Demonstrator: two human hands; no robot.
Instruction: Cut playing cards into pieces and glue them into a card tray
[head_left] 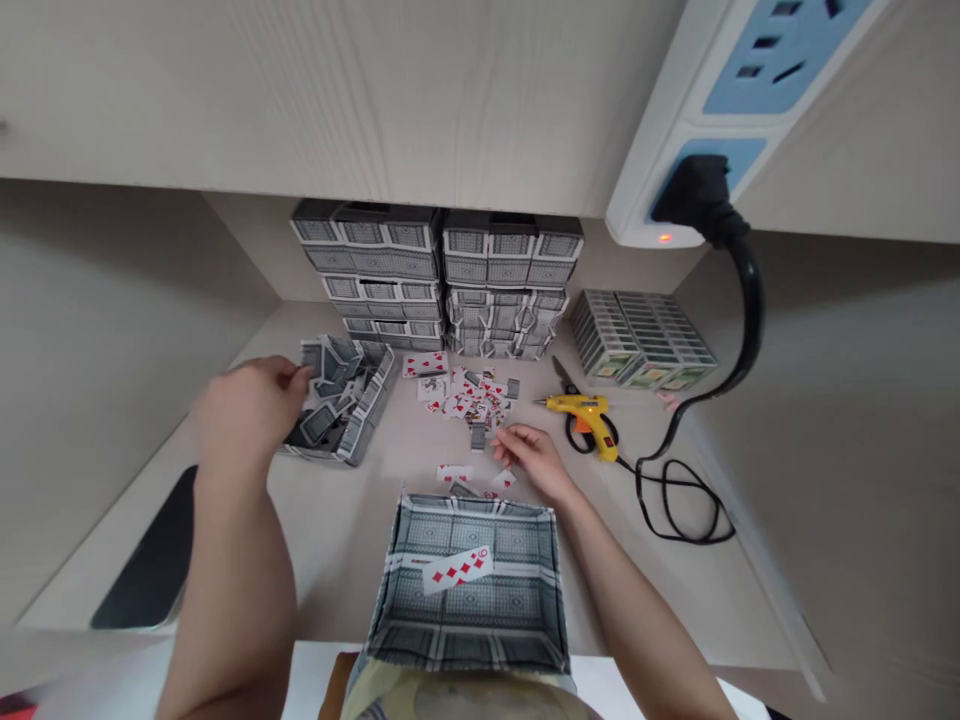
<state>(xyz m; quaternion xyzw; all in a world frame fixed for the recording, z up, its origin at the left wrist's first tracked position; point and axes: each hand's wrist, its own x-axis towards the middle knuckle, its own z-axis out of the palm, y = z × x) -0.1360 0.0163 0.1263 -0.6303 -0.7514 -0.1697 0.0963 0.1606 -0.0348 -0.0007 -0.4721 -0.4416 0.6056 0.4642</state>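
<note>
My left hand (251, 405) is at the left, over the edge of an open box made of playing cards (367, 410). Its thumb and fingers are closed on a grey-backed playing card piece (310, 355); more cut pieces lie loose inside that box. My right hand (531, 458) rests on the desk with curled fingers beside a pile of cut card pieces (469, 400). Whatever its fingertips pinch is too small to name. Nearest my body, a second card box (480, 525) stands open, with a red diamond card strip (457, 570) in it.
Stacked card boxes (390, 255) stand at the back, with packs of cards (641, 340) to their right. A yellow glue gun (589, 415) lies over black scissors (577, 440), its cord (690, 540) looped beside it. A phone (150, 560) lies left; a power strip (675, 200) hangs above.
</note>
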